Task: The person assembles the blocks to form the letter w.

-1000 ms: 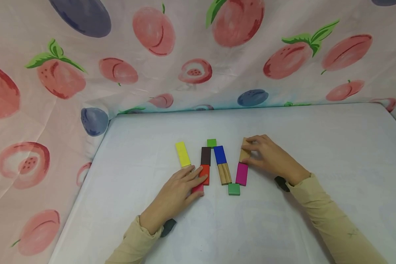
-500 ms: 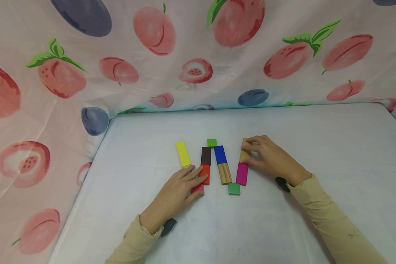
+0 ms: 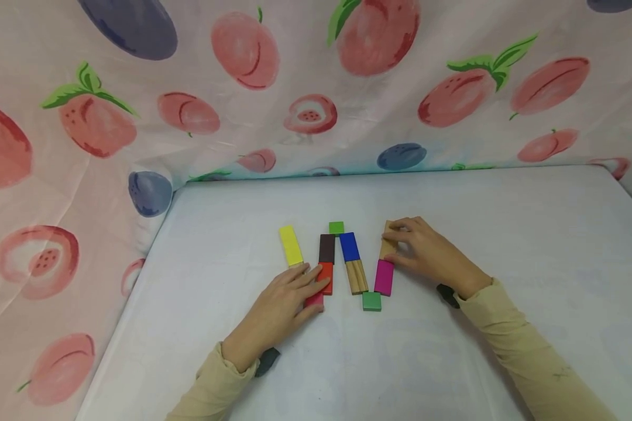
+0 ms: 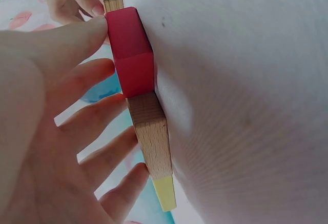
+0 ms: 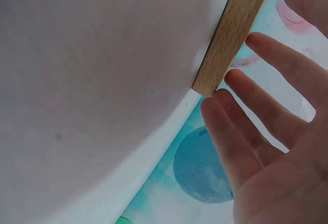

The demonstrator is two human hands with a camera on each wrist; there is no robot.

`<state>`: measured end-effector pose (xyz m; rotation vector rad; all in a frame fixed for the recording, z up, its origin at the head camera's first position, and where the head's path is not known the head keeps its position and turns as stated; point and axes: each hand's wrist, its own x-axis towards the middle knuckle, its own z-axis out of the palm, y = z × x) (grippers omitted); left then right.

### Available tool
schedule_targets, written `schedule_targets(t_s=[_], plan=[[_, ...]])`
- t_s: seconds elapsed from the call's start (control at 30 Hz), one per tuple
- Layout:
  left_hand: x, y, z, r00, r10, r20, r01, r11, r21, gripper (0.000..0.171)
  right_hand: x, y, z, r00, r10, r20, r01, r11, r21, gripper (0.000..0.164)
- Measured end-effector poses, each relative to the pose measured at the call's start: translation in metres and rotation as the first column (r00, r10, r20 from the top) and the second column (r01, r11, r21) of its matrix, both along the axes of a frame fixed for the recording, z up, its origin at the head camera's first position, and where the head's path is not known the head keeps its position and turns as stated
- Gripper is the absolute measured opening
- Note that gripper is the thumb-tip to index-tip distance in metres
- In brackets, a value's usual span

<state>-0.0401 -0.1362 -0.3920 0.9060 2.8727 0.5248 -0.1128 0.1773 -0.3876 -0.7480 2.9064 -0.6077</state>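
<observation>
Coloured wooden blocks lie end to end in a zigzag shaped like a W. My left hand [image 3: 271, 313] rests with spread fingers over its left part, touching the red block [image 3: 325, 271], the crimson block [image 4: 130, 44] and a plain wood block [image 4: 154, 142], which is mostly hidden in the head view. A yellow block [image 3: 291, 245] tops that stroke. On the far right, fingertips and thumb of my right hand [image 3: 437, 254] touch a plain wood block [image 5: 230, 34] above a magenta block [image 3: 384, 278]. Between the hands are dark brown [image 3: 326, 249], blue [image 3: 350, 246] and striped wood [image 3: 356, 276] blocks.
A light green block [image 3: 336, 227] joins the middle strokes at the top, and a darker green block [image 3: 371, 301] sits at the lower right corner. The white table [image 3: 505, 234] ends at a fruit-patterned cloth [image 3: 358, 128] behind and to the left.
The view has shifted slightly. Both hands and the blocks keep their places.
</observation>
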Motion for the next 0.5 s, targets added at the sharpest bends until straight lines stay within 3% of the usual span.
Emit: schedule_targets(t_s=[0.17, 0.5], plan=[[-0.002, 0.001, 0.001, 1.0, 0.025, 0.014, -0.025, 1.0, 0.019, 0.05, 0.001, -0.002, 0.001, 1.0, 0.011, -0.023, -0.012, 1.0, -0.025, 0.046], [-0.006, 0.002, 0.009, 0.998, 0.025, -0.059, -0.022, 0.999, 0.05, 0.055, 0.012, -0.003, 0.012, 0.998, 0.027, -0.058, -0.028, 0.999, -0.024, 0.048]])
